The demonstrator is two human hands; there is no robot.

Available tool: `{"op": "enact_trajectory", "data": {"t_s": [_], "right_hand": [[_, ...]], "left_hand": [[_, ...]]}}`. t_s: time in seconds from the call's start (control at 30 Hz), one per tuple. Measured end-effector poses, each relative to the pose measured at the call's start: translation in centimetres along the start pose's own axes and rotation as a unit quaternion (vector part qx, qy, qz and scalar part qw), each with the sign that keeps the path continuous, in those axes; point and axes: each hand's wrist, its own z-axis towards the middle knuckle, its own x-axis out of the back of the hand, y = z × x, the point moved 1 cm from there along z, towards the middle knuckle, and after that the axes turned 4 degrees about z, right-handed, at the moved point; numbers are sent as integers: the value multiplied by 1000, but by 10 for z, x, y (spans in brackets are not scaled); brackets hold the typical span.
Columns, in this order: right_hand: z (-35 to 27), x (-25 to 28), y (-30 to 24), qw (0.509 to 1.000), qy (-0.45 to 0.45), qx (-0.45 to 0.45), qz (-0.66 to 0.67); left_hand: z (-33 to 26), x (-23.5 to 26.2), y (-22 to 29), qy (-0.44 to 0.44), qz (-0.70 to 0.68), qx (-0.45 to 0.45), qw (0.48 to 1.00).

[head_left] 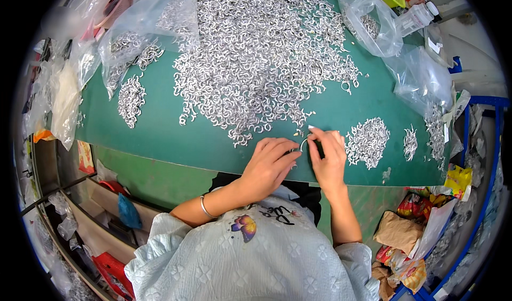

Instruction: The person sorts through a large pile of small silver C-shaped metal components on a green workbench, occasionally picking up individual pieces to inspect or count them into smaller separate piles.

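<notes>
Between the two sets of fingertips, at the near edge of the green work mat, sits a single small silver ring, and both hands meet on it from opposite sides. It lies just ahead of the left hand, off its fingertips toward the person's right, and just inside the right hand, below and to the left of its index finger and thumb. The left hand's fingers are curled in, tips drawn close together and pressing at the ring's left side; the right hand's thumb and forefinger are closed to a narrow pinch at its upper right. How firmly either side grips cannot be told, the piece being so small. The ring shows as a thin curved loop standing slightly on edge, so no long axis can be read from it; neither hand is clearly nearer, since both touch it. A thin bangle circles the left wrist. Just to the right of the right hand's knuckles lies a small sorted heap of rings, near but apart from the fingers, with a thinner heap beyond it. Farther out, straight ahead of both hands, spreads the large loose pile of silver rings, well apart. Clear plastic bags lie at the mat's far edges.
</notes>
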Motion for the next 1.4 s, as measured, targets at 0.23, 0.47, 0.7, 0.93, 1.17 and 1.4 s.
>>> {"op": "enact_trajectory", "data": {"t_s": [0.23, 0.47, 0.7, 0.93, 1.17, 1.4], "right_hand": [[4, 12, -8, 977, 97, -78, 175], [-13, 18, -22, 907, 107, -107, 392], [-36, 36, -20, 791, 62, -203, 574], [-40, 82, 26, 849, 273, -233, 389], [-54, 191, 123, 897, 394, -193, -50], [-29, 96, 47, 868, 221, -153, 419]], "left_hand": [[15, 9, 8, 32, -38, 76, 996], [27, 1, 17, -29, -304, 203, 930], [38, -9, 35, -165, -506, 296, 793], [45, -25, 57, -146, -462, 243, 840], [54, -8, 34, -63, -31, 62, 996], [49, -12, 46, -93, -179, 125, 971]]}}
